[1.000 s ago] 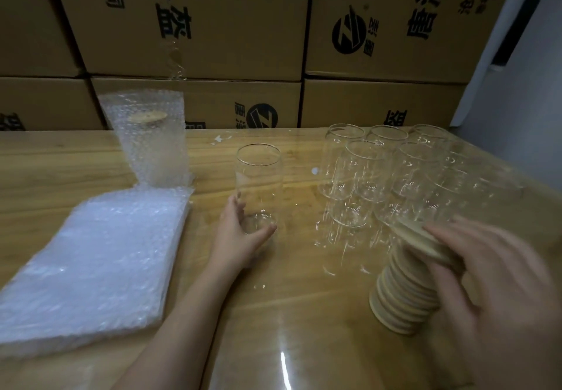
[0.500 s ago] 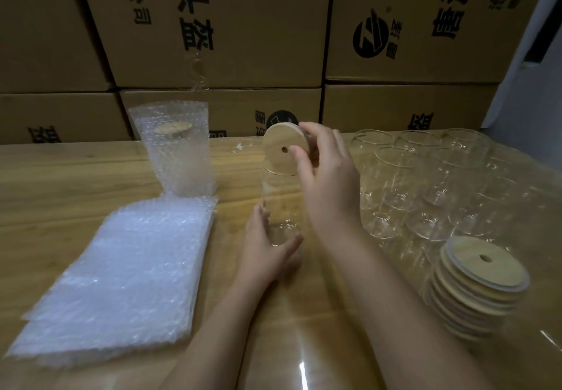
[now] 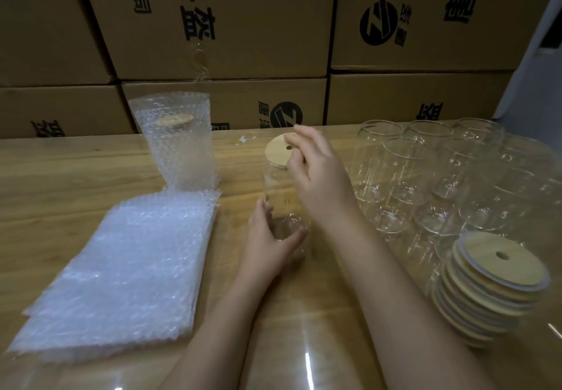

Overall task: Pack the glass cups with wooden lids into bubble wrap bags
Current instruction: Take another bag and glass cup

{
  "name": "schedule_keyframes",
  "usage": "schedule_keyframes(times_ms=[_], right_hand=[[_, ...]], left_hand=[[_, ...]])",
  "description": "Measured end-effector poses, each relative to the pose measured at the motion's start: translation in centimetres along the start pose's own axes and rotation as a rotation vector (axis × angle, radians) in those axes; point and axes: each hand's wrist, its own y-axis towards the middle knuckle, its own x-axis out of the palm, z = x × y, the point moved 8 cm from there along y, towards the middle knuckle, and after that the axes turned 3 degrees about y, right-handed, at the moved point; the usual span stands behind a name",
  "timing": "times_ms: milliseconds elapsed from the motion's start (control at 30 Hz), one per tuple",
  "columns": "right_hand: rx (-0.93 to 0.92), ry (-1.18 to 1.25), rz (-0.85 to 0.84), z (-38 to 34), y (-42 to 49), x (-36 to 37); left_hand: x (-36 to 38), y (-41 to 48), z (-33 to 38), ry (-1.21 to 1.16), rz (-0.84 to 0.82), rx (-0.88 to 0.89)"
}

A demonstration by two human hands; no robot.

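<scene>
A wooden table (image 3: 76, 176) with a glossy top is seen across the lower frame. At lower left, a flat stack of bubble wrap bags (image 3: 121, 274) is laid on it. Just behind the stack, a wrapped cup (image 3: 179, 149) is stood upright. At the centre stands one glass cup (image 3: 282, 207) with a wooden lid (image 3: 278, 152) at its mouth. A group of empty cups (image 3: 425, 176) is placed at upper right, and a pile of lids (image 3: 486, 286) at lower right.

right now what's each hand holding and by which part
Left hand grips the glass cup near its base. Right hand touches the wooden lid at its right edge; a grip there cannot be told.
</scene>
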Motion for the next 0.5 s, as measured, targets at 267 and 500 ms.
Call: schedule_keyframes(times_ms=[267, 500], right_hand=[[0.009, 0.203, 0.111, 1.0, -0.8, 1.0], [0.250, 0.363, -0.004, 2.1, -2.3, 1.6]], left_hand=[[0.0, 0.1, 0.0, -0.006, -0.006, 0.002], [0.0, 0.1, 0.0, 0.002, -0.007, 0.003]])
